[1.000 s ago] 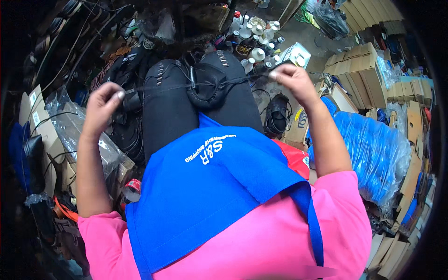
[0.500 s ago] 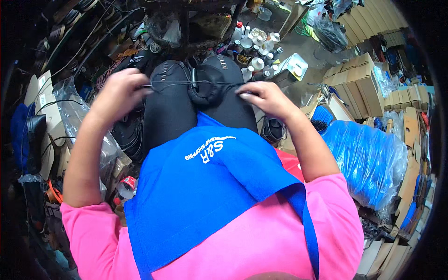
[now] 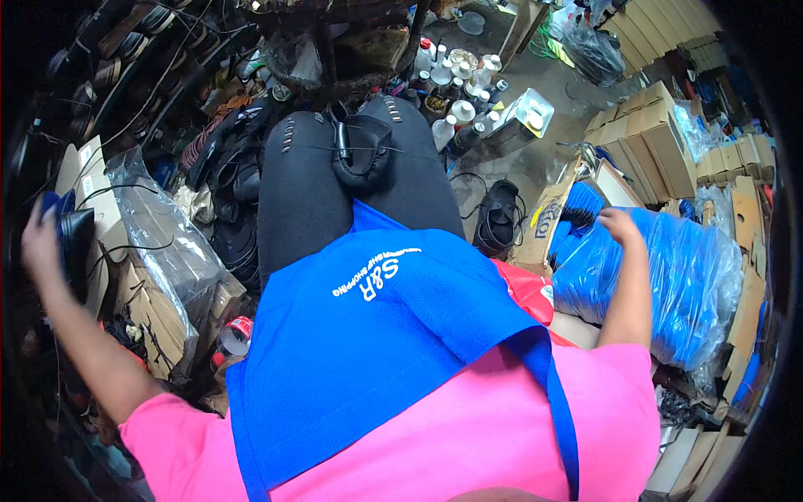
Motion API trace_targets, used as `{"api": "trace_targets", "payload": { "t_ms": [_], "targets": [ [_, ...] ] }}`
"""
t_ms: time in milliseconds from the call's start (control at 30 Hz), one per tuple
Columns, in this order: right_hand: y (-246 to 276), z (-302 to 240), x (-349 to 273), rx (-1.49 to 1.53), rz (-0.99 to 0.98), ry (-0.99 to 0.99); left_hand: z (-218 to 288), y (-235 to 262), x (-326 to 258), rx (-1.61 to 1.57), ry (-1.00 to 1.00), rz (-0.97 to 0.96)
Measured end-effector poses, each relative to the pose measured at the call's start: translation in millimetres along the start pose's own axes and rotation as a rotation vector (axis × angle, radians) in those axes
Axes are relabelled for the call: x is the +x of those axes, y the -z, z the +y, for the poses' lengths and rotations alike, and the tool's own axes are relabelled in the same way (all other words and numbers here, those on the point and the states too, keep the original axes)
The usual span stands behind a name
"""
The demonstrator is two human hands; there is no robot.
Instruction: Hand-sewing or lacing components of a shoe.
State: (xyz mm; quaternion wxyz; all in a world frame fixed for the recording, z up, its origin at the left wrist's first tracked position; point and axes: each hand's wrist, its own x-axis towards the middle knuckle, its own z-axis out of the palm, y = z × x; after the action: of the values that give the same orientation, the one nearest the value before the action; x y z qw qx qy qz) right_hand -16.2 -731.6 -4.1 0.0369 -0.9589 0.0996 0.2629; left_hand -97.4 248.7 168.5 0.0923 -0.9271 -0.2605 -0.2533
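Observation:
A black sandal (image 3: 365,167) with a thick curved strap lies between my knees on my dark trousers. A thin black thread (image 3: 422,154) runs from it towards the right and is lost to sight against the background. Far out to the left, my left hand (image 3: 40,243) is raised beside a black shoe (image 3: 77,238); motion smears its fingers. My right hand (image 3: 617,226) is stretched out to the right with its fingers closed, above a blue bundle in clear plastic (image 3: 661,289). The thread cannot be followed all the way to either hand.
Another black sandal (image 3: 500,216) lies on the floor right of my knees. Several bottles (image 3: 462,110) stand ahead, near a white container (image 3: 534,113). Cardboard boxes (image 3: 640,138) are stacked at right. Plastic-wrapped card (image 3: 163,259) and dark footwear (image 3: 238,180) crowd the left.
Both hands have swung apart from over my lap, the left far left and the right out to the right. The black thread loops over the sandal have drawn out of sight or tightened.

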Motion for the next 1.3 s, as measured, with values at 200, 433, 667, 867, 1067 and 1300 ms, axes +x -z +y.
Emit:
{"api": "trace_targets", "payload": {
  "t_ms": [200, 433, 667, 867, 1067, 1300],
  "targets": [
    [-11, -249, -9, 0.634, -0.029, 0.918, 286, -53, -144, -1.006, -0.707, -0.431],
    [12, -361, -30, 0.797, -0.032, 0.976, 394, -36, -152, -1.039, -0.752, -0.992],
    [7, -360, -24, 0.543, 0.092, 1.140, 391, -69, -153, -1.213, -0.837, -0.978],
    [-15, -366, -34, 0.725, 0.084, 1.088, 389, -71, -150, -1.344, -0.697, -1.295],
    [-20, -360, -49, 0.598, 0.313, 1.104, 389, -71, -148, -1.202, -0.855, -1.310],
    [11, -370, -68, -0.008, 0.361, 1.116, 394, -66, -144, -1.071, -0.985, -1.281]
  ]
}}
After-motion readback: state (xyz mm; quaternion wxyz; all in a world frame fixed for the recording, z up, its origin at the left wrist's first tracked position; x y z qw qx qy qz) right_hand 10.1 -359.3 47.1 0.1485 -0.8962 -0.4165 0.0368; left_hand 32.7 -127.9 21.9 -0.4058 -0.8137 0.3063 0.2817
